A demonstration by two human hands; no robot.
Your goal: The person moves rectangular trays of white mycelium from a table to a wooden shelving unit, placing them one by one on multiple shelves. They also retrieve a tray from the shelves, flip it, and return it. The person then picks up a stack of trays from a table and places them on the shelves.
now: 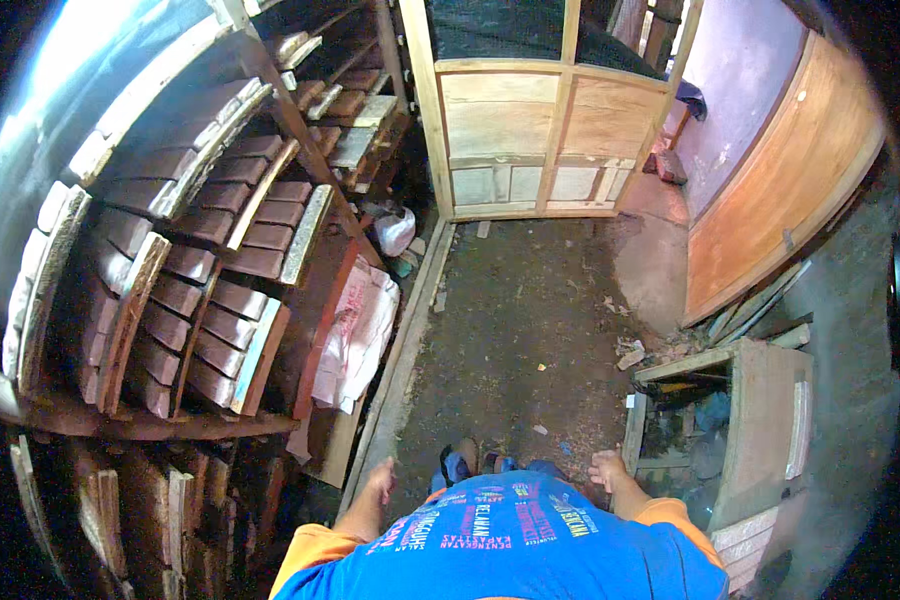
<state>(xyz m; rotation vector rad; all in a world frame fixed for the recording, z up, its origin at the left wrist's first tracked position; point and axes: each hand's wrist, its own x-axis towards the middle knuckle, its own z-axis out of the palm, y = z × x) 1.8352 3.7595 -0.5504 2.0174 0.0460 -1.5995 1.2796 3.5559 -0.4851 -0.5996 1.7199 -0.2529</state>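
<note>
My left hand (380, 480) hangs beside my body with its fingers loosely extended and nothing visible in it. It is nearest to the wooden floor beam (385, 400) along the foot of the left racks. On the other side, my right hand (607, 470) hangs with loosely bent fingers, and no object shows in it. Close to it stands an open-topped wooden box frame (745, 430) with dark and bluish stuff inside. Neither hand appears to touch anything.
Wooden racks hold rows of dark brown tiles (240, 325) at left. A white sack (360, 325) lies below them. Ahead stands a wooden panelled door or partition (505, 115). A curved-looking wooden board (770, 190) leans on the right. Debris (632, 355) lies on the dark floor (510, 310).
</note>
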